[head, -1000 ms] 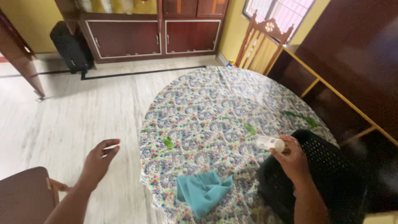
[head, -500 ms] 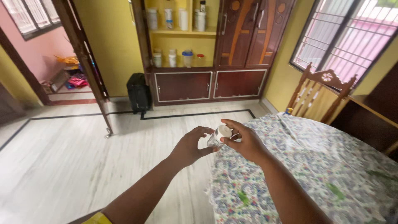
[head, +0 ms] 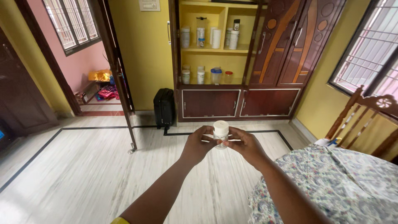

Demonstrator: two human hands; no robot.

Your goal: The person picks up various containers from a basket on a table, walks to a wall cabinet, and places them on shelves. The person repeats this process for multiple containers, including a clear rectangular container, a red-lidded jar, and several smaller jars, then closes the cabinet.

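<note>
Head view: left hand [head: 198,145] and right hand [head: 244,145] together pinch a small clear jar [head: 220,133] with a white lid, upright between them. Below-right lies the floral-clothed table [head: 331,186]; beyond, pale striped floor [head: 83,166], black suitcase [head: 164,107], yellow shelf cabinet [head: 215,49].

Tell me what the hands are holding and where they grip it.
Both hands hold a small clear jar with a white lid upright: the left hand and right hand pinch its body from opposite sides, below the lid.
</note>
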